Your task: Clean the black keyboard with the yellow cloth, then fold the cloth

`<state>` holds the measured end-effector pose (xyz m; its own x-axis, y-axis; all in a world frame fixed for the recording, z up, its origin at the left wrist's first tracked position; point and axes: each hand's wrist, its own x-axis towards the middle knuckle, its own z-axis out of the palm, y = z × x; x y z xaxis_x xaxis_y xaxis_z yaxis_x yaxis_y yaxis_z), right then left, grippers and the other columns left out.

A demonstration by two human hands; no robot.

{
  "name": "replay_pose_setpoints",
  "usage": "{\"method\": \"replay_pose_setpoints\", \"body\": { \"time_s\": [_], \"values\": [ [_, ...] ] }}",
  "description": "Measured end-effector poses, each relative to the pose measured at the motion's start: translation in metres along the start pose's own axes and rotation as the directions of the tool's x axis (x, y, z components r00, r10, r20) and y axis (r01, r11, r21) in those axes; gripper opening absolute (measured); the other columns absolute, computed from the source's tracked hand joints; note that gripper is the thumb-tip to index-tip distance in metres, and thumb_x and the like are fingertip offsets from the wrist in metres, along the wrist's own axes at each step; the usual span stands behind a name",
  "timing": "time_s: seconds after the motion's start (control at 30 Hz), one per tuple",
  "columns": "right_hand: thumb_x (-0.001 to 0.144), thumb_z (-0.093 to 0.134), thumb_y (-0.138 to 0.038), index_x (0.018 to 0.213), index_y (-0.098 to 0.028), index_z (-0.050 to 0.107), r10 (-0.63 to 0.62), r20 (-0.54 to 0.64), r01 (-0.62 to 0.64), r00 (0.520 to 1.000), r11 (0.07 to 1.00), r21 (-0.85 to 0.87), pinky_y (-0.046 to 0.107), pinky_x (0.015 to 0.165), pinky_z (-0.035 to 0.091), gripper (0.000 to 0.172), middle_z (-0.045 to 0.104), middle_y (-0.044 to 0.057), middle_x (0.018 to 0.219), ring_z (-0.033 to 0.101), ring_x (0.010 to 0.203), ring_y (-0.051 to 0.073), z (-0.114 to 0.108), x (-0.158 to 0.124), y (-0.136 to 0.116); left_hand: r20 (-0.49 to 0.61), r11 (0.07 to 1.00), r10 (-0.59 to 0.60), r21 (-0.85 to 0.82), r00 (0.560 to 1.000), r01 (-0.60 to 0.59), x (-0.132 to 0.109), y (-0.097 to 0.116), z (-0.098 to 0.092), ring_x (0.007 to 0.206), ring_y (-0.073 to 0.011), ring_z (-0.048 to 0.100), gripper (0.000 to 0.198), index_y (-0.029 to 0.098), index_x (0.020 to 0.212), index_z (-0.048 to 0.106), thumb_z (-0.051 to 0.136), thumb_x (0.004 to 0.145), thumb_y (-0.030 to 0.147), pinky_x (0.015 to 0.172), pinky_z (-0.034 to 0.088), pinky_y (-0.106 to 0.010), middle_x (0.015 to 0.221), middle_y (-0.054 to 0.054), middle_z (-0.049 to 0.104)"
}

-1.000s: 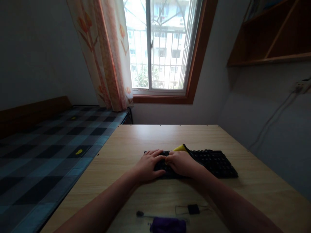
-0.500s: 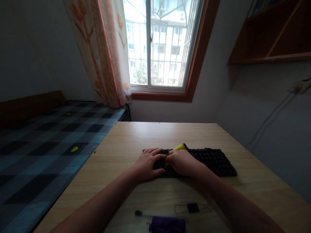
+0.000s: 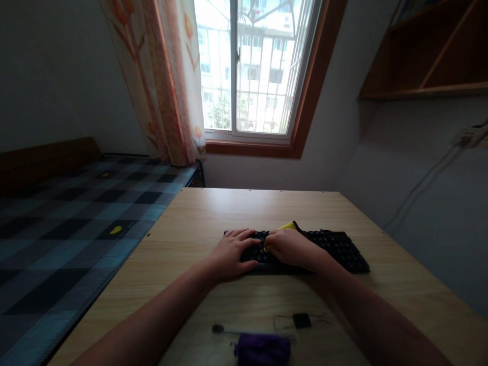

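Note:
A black keyboard [image 3: 337, 249] lies across the wooden table. My left hand [image 3: 238, 254] rests flat over its left end with the fingers spread. Just to the right, my right hand [image 3: 292, 247] is closed on a yellow cloth [image 3: 287, 225] with a dark edge, pressed against the keys. A bit of yellow also shows under its fingertips; the rest of the cloth is hidden by the hand.
Nearer me on the table [image 3: 183, 310] lie a purple bundle [image 3: 263, 349], a thin rod with a dark tip [image 3: 218, 329], and a black square piece with wire loops [image 3: 302, 321]. A checked bed [image 3: 129, 203] adjoins on the left; a shelf [image 3: 423, 94] hangs at upper right.
My right hand has shifted slightly right along the keys with the yellow cloth. My left hand keeps its place on the keyboard. The view has tilted a little.

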<state>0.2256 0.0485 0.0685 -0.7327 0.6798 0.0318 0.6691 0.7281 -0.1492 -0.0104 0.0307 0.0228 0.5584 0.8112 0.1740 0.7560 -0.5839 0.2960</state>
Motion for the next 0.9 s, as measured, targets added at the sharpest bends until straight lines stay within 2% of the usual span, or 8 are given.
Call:
{"method": "replay_pose_setpoints", "body": {
  "time_s": [0.23,0.43,0.6,0.8,0.9],
  "values": [
    [0.09,0.055,-0.017,0.086,-0.019,0.076,-0.079,0.025,0.079,0.997,0.997,0.007,0.025,0.073,0.038,0.021,0.075,0.006,0.091,0.065,0.08,0.016,-0.001,-0.003,-0.003,-0.007,1.0,0.009,-0.002,1.0,-0.009,0.0,-0.002,0.001,0.142,-0.0326,0.044,0.059,0.033,0.137,0.062,0.076,0.081,0.048,0.118,0.031,-0.051,0.156,-0.005,0.049],
    [0.088,0.056,-0.015,0.093,-0.019,0.077,0.027,0.02,-0.025,0.999,0.996,-0.086,0.026,0.071,0.038,0.022,0.075,0.009,0.094,0.066,0.078,0.017,-0.001,0.0,-0.005,-0.011,1.0,0.019,0.005,1.0,-0.018,-0.001,-0.002,0.001,0.143,-0.0326,0.043,0.06,0.033,0.138,0.062,0.075,0.082,0.049,0.118,0.031,-0.051,0.157,-0.005,0.048],
    [0.09,0.056,-0.018,0.089,-0.021,0.078,-0.008,0.042,0.009,0.999,0.999,-0.045,0.026,0.072,0.038,0.021,0.076,0.007,0.093,0.066,0.079,0.017,-0.003,-0.003,-0.005,-0.004,1.0,0.011,0.004,1.0,-0.011,-0.001,-0.002,0.001,0.143,-0.0336,0.044,0.06,0.033,0.138,0.062,0.075,0.081,0.049,0.118,0.031,-0.052,0.157,-0.006,0.048],
    [0.09,0.056,-0.018,0.092,-0.023,0.079,0.15,0.007,-0.149,0.989,0.985,-0.091,0.026,0.067,0.038,0.023,0.076,0.006,0.094,0.066,0.079,0.018,-0.018,-0.011,0.008,-0.004,1.0,-0.002,0.003,1.0,0.002,-0.001,0.0,0.001,0.144,-0.0341,0.042,0.059,0.033,0.137,0.062,0.074,0.082,0.049,0.118,0.031,-0.053,0.156,-0.006,0.048],
    [0.09,0.057,-0.019,0.093,-0.023,0.079,0.135,0.024,-0.135,0.991,0.99,-0.036,0.025,0.068,0.039,0.023,0.077,0.006,0.095,0.066,0.081,0.018,-0.017,-0.011,0.012,0.0,1.0,-0.002,0.0,1.0,0.002,-0.001,0.001,-0.001,0.144,-0.0337,0.042,0.059,0.032,0.137,0.062,0.073,0.082,0.049,0.118,0.031,-0.052,0.156,-0.006,0.049]
  ]
}}
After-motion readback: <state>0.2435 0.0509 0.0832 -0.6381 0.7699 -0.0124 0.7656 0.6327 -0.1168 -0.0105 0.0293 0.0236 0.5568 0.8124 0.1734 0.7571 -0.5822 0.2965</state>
